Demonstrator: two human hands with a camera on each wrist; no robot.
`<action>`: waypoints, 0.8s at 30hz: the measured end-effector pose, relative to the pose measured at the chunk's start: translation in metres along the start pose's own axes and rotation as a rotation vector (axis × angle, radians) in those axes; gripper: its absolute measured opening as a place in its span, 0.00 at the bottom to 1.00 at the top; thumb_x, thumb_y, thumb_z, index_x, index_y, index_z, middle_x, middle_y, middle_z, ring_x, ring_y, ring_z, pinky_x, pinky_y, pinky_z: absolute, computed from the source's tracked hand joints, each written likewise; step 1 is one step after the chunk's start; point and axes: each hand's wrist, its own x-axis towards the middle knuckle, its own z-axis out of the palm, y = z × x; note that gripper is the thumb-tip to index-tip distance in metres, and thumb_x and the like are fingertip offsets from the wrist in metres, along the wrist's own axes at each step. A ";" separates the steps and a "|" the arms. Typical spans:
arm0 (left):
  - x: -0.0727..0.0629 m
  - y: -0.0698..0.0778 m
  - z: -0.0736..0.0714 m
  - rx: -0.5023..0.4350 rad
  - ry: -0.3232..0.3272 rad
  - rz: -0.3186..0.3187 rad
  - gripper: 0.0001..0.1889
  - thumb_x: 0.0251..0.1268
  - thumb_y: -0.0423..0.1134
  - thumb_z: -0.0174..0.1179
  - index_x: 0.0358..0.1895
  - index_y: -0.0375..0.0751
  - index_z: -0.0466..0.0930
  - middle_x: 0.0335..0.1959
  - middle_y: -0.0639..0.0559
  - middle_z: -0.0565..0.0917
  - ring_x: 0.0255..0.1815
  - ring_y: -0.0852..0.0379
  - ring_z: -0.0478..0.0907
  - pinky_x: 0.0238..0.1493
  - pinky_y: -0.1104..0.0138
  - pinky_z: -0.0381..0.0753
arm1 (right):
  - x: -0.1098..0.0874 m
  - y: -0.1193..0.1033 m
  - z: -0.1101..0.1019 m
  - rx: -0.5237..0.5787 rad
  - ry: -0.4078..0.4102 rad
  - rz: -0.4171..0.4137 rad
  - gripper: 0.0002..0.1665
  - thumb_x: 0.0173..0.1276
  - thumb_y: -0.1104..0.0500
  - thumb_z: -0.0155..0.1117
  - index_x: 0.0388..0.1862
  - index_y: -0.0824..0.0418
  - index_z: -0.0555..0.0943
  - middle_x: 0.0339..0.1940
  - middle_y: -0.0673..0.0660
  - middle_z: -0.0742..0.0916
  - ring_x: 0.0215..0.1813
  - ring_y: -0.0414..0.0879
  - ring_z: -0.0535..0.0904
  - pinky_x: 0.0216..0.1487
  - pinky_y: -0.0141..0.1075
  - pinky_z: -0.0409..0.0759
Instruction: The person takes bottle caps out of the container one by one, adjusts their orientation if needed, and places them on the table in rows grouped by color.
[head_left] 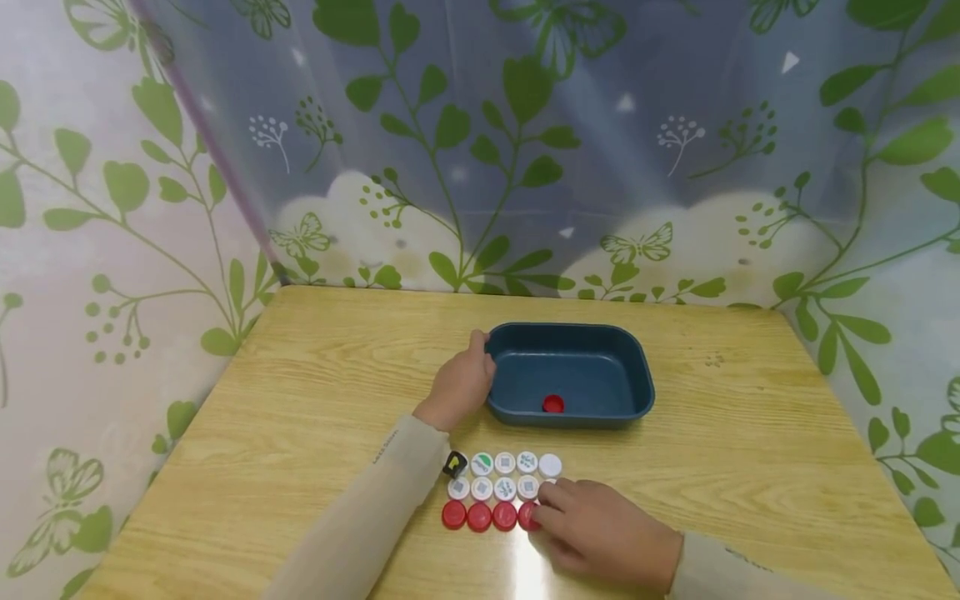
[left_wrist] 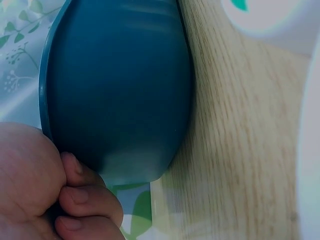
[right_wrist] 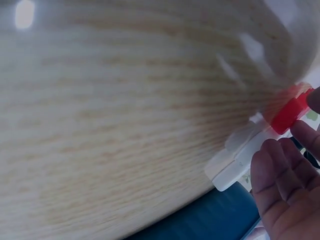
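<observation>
A dark blue rectangular basin (head_left: pixel 570 419) stands on the table, a single red bottle cap (head_left: pixel 553 404) inside near its front wall. My left hand (head_left: pixel 461 379) grips the basin's left end, with curled fingers (left_wrist: pixel 90 200) at the rim in the left wrist view. In front of the basin lie rows of bottle caps: two of white caps (head_left: pixel 505 488) and one of red caps (head_left: pixel 478 516). With thumb and fingertips, my right hand (head_left: pixel 603 529) pinches the rightmost red cap (right_wrist: pixel 286 116). That hand partly covers the right end of the second white row.
A small black and yellow piece (head_left: pixel 454 464) sits at the left end of the far cap row, beside my left sleeve (head_left: pixel 375 508). The wooden table (head_left: pixel 330 367) ends at a leaf-patterned curtain (head_left: pixel 465 167) behind and on both sides.
</observation>
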 end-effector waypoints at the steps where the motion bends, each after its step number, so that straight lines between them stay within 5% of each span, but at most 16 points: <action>1: 0.000 0.000 0.000 -0.003 -0.002 -0.002 0.20 0.84 0.38 0.44 0.71 0.36 0.60 0.19 0.50 0.74 0.17 0.55 0.71 0.20 0.65 0.67 | 0.000 0.001 0.000 0.002 -0.003 0.003 0.09 0.74 0.51 0.64 0.51 0.46 0.82 0.42 0.42 0.77 0.41 0.36 0.70 0.43 0.31 0.78; 5: 0.001 -0.001 0.000 -0.012 -0.011 -0.016 0.20 0.84 0.38 0.45 0.72 0.37 0.60 0.19 0.50 0.74 0.17 0.55 0.72 0.21 0.65 0.67 | 0.003 0.004 -0.006 0.029 0.007 0.045 0.10 0.72 0.51 0.66 0.51 0.46 0.81 0.41 0.42 0.76 0.40 0.35 0.70 0.43 0.30 0.78; 13: 0.003 -0.001 -0.001 -0.003 -0.006 -0.016 0.21 0.84 0.38 0.45 0.72 0.36 0.60 0.19 0.50 0.75 0.18 0.55 0.72 0.21 0.65 0.68 | 0.028 0.056 -0.038 0.089 0.327 0.239 0.26 0.64 0.50 0.73 0.58 0.59 0.81 0.52 0.52 0.82 0.49 0.44 0.78 0.53 0.43 0.81; 19: 0.002 -0.003 0.001 -0.016 -0.032 -0.051 0.21 0.84 0.39 0.45 0.73 0.38 0.60 0.21 0.50 0.76 0.19 0.54 0.73 0.23 0.64 0.69 | 0.052 0.108 -0.038 0.260 0.111 0.494 0.24 0.79 0.47 0.59 0.64 0.62 0.79 0.54 0.57 0.84 0.51 0.50 0.82 0.53 0.50 0.81; 24: 0.003 0.001 0.002 -0.026 -0.028 -0.038 0.21 0.85 0.39 0.45 0.73 0.38 0.60 0.21 0.50 0.76 0.20 0.54 0.74 0.24 0.64 0.70 | 0.066 0.131 -0.038 0.354 -0.066 0.630 0.31 0.72 0.37 0.66 0.59 0.60 0.79 0.49 0.55 0.87 0.44 0.47 0.83 0.47 0.48 0.82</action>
